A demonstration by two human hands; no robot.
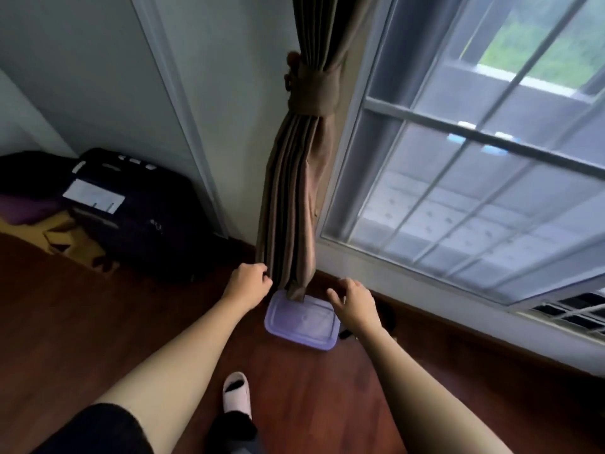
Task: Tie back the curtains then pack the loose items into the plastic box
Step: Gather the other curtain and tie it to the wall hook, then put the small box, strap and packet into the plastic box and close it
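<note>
Floorboards (98,322) of dark reddish wood fill the lower part of the room, and a white-framed window (458,178) with a grid of bars takes up the right side, its sill running down toward the floor. Against the pale wall on the left lies a dark suitcase (137,221) with a white tag on top, next to some purple and yellow things too dim to make out. Between wall and window hangs the brown curtain (294,198), gathered into a narrow bundle and cinched by a tieback (314,90) of the same cloth, so this one already stands tied back; its hem droops down onto the plastic box. That plastic box (302,319), pale purple with its lid on, sits flat on the floor just below the curtain and close to the window frame. Two bare forearms reach forward from the bottom edge, a black sleeve showing on the left one. The left hand (247,281) is curled, its grip clenched loosely right at the curtain's lower left edge, fingers touching the folds, though whether it truly pinches cloth I cannot tell. The right hand (353,304) hovers over the right end of the box, its grip released, fingers spread and holding nothing. Below, a foot in a white slipper (236,393) stands on the boards.
</note>
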